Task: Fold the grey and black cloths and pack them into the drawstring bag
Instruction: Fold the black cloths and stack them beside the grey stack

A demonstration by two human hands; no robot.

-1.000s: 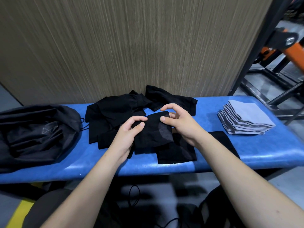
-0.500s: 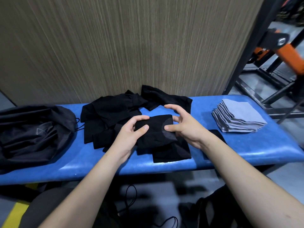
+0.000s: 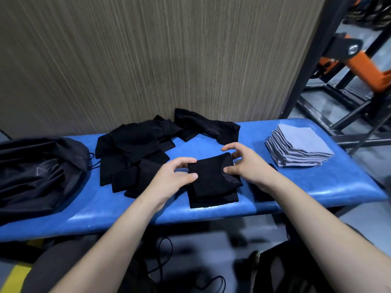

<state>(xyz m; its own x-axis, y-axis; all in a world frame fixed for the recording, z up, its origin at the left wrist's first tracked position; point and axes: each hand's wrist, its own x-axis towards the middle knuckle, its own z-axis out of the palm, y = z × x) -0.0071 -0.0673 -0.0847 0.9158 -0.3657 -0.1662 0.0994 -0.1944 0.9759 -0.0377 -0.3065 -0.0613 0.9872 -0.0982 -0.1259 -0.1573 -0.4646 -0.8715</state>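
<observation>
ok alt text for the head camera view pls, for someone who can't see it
Two bare hands, left hand and right hand, pinch a folded black cloth above a blue padded bench. A heap of unfolded black cloths and a black drawstring bag lie to the left; a stack of folded grey cloths sits to the right.

Glossy blue vinyl bench [image 3: 317, 187]; matt black cloths [image 3: 135, 144].
</observation>
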